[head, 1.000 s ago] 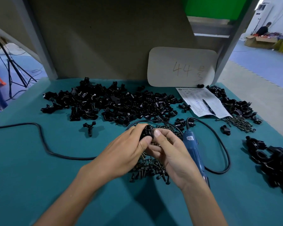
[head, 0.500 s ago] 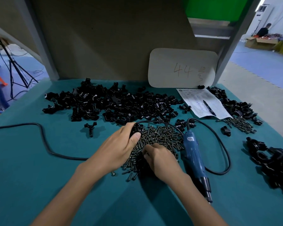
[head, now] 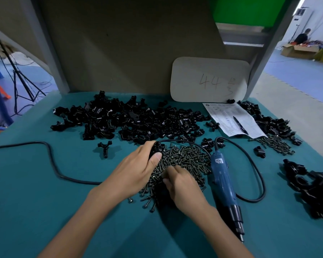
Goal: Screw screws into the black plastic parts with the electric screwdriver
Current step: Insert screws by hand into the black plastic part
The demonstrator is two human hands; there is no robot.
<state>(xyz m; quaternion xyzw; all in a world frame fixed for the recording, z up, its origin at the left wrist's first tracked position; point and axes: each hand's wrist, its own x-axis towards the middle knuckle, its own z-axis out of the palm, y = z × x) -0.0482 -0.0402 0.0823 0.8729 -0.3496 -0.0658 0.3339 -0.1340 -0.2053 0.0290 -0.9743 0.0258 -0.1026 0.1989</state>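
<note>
On a teal table (head: 45, 202), a heap of black parts (head: 138, 121) lies behind a screw pile (head: 186, 159), with a blue screwdriver (head: 223, 181) just right of it. The left hand (head: 136, 170) clamps one part (head: 156, 148) in curled fingers at the pile's far edge. The right hand (head: 181, 181) digs its fingertips into the pile; its grip cannot be told.

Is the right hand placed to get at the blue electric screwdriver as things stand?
Probably yes: the right hand sits in the screw pile, the electric screwdriver lies just beside it, nothing between them.
</note>
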